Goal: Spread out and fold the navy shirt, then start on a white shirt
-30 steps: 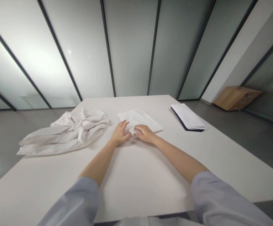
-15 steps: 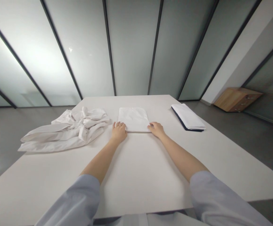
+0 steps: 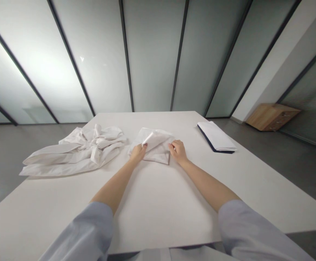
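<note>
Filling the lower frame is a broad, smooth white table [image 3: 163, 210]. A heap of rumpled white fabric [image 3: 73, 154] lies centre left. Mid-frame is a partly folded white cloth [image 3: 156, 145]. Centre right, a neat white-over-navy fabric stack [image 3: 217, 136] sits apart, likely for room. The left hand [image 3: 138, 152] pinches the cloth, apparently keeping one layer raised; the right hand [image 3: 178, 150] curls narrowly at its right edge, grip unclear.

Remotely, I counted one left grip [image 3: 138, 152], one right grip [image 3: 178, 150], one desk [image 3: 160, 210], one white cloth [image 3: 157, 137] at twelve o'clock, one crumpled white heap [image 3: 89, 149] at eleven, one folded stack [image 3: 217, 135] in two colours at one, and one wooden cabinet [image 3: 271, 116] at two.
</note>
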Motion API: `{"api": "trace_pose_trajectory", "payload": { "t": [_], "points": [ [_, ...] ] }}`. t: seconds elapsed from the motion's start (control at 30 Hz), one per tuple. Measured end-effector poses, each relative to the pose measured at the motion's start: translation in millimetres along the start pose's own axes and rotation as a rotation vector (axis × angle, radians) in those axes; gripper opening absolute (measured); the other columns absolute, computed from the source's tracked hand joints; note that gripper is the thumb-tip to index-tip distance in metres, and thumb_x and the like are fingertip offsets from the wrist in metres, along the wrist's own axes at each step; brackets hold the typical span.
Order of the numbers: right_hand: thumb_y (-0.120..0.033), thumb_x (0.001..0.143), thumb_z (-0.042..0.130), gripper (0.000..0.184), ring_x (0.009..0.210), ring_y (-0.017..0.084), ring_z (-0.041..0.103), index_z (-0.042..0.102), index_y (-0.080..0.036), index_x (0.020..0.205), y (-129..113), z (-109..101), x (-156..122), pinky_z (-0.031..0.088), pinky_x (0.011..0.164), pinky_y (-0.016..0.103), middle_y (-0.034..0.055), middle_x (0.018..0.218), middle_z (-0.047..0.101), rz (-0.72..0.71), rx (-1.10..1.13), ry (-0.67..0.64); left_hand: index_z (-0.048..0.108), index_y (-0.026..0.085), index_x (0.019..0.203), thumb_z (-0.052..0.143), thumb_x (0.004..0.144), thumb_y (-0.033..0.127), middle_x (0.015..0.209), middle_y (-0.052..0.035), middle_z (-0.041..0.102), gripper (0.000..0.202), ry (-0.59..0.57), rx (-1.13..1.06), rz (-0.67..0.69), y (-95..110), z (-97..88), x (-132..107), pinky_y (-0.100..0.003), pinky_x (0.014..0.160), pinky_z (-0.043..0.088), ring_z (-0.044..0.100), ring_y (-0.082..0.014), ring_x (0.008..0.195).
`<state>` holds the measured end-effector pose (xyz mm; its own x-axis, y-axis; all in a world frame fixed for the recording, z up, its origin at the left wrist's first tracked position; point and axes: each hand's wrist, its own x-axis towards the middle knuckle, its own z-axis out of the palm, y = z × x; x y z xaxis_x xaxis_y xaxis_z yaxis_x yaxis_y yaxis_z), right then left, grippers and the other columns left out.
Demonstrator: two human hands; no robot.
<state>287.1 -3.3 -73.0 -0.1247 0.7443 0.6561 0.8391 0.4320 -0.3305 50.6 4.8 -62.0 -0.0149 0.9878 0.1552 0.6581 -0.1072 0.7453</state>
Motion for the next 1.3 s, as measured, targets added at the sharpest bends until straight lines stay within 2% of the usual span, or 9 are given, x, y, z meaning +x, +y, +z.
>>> {"api": "trace_pose_trajectory", "payload": {
  "t": [0.13, 0.23, 0.47, 0.57, 0.67, 0.83, 0.97, 1.17, 1.3],
  "points": [
    [-0.036, 0.090, 0.046, 0.026, 0.100, 0.023, 0.057, 0.066, -0.020, 0.088, -4, 3, -3, 0.040, 0.090, 0.035, 0.0094, 0.100, 0.067, -0.079, 0.002, -0.234, 0.064, 0.017, 0.091, 0.043, 0.091, 0.045, 0.078, -0.0065, 0.068, 0.035, 0.144, -0.840, -0.164, -1, -1.5, 15, -0.033, 0.074, 0.053, 0.067, -0.0226, 0.084],
    [-0.044, 0.089, 0.049, 0.042, 0.128, 0.025, 0.044, 0.060, -0.020, 0.122, -6, 6, -3, 0.034, 0.102, 0.037, 0.0112, 0.138, 0.052, -0.043, -0.086, -0.505, 0.058, 0.019, 0.108, 0.040, 0.092, 0.042, 0.095, -0.0072, 0.068, 0.034, 0.326, -1.114, -0.319, -4, -6.2, 25, -0.035, 0.078, 0.055, 0.067, -0.0210, 0.091],
    [-0.045, 0.091, 0.043, 0.042, 0.117, 0.030, 0.055, 0.064, -0.019, 0.116, 8, -15, 11, 0.038, 0.095, 0.042, 0.0149, 0.127, 0.062, 0.215, -0.359, -0.604, 0.032, 0.011, 0.139, 0.051, 0.082, 0.023, 0.138, -0.0185, 0.046, 0.061, 0.729, -0.254, -0.102, -32, -24.0, 20, -0.039, 0.109, 0.035, 0.044, -0.0244, 0.130],
    [-0.041, 0.088, 0.046, 0.035, 0.101, 0.028, 0.063, 0.070, -0.019, 0.101, 17, -26, 16, 0.041, 0.087, 0.038, 0.0142, 0.103, 0.071, 0.349, -0.428, -0.526, 0.032, 0.010, 0.142, 0.049, 0.083, 0.023, 0.145, -0.0193, 0.039, 0.063, 0.617, 0.113, 0.097, -27, -22.5, 8, -0.043, 0.113, 0.028, 0.034, -0.0263, 0.137],
    [-0.039, 0.088, 0.044, 0.035, 0.099, 0.026, 0.063, 0.070, -0.021, 0.103, 27, -33, 16, 0.042, 0.082, 0.035, 0.0114, 0.103, 0.071, 0.466, -0.384, -0.450, 0.045, 0.019, 0.136, 0.048, 0.087, 0.030, 0.144, -0.0142, 0.044, 0.050, 0.294, 0.361, 0.278, -14, -10.7, -3, -0.046, 0.110, 0.030, 0.038, -0.0268, 0.134],
    [-0.039, 0.085, 0.046, 0.047, 0.112, 0.033, 0.055, 0.061, -0.012, 0.121, 53, -39, 9, 0.039, 0.091, 0.044, 0.0193, 0.119, 0.061, 0.676, -0.463, -0.280, 0.048, 0.021, 0.136, 0.043, 0.092, 0.043, 0.146, -0.0136, 0.043, 0.049, -0.123, 0.627, 0.285, -5, 5.8, -13, -0.052, 0.110, 0.025, 0.036, -0.0301, 0.136],
    [-0.036, 0.084, 0.047, 0.042, 0.110, 0.038, 0.052, 0.066, -0.009, 0.110, 67, -42, 6, 0.038, 0.090, 0.049, 0.0215, 0.115, 0.062, 0.748, -0.447, -0.333, 0.046, 0.023, 0.137, 0.040, 0.093, 0.045, 0.148, -0.0123, 0.041, 0.050, -0.144, 0.642, 0.281, -8, 5.8, -13, -0.050, 0.110, 0.025, 0.034, -0.0284, 0.138],
    [-0.024, 0.089, 0.038, 0.034, 0.107, 0.028, 0.054, 0.063, -0.013, 0.110, 34, -34, 14, 0.038, 0.094, 0.039, 0.0157, 0.113, 0.064, 0.433, -0.131, -0.097, 0.029, 0.016, 0.146, 0.054, 0.086, 0.042, 0.152, -0.0196, 0.032, 0.070, -0.046, 0.536, 0.272, -8, 7.0, -11, -0.049, 0.110, 0.027, 0.034, -0.0314, 0.137],
    [-0.033, 0.087, 0.046, 0.025, 0.086, 0.020, 0.060, 0.064, -0.018, 0.096, -27, -28, 15, 0.046, 0.079, 0.030, 0.0054, 0.094, 0.068, 0.130, 0.422, -0.509, 0.012, 0.014, 0.151, 0.067, 0.076, 0.037, 0.158, -0.0215, 0.006, 0.096, 0.126, 0.431, 0.420, -2, 3.6, -12, -0.045, 0.109, 0.031, 0.023, -0.0333, 0.142]
  ]
}}
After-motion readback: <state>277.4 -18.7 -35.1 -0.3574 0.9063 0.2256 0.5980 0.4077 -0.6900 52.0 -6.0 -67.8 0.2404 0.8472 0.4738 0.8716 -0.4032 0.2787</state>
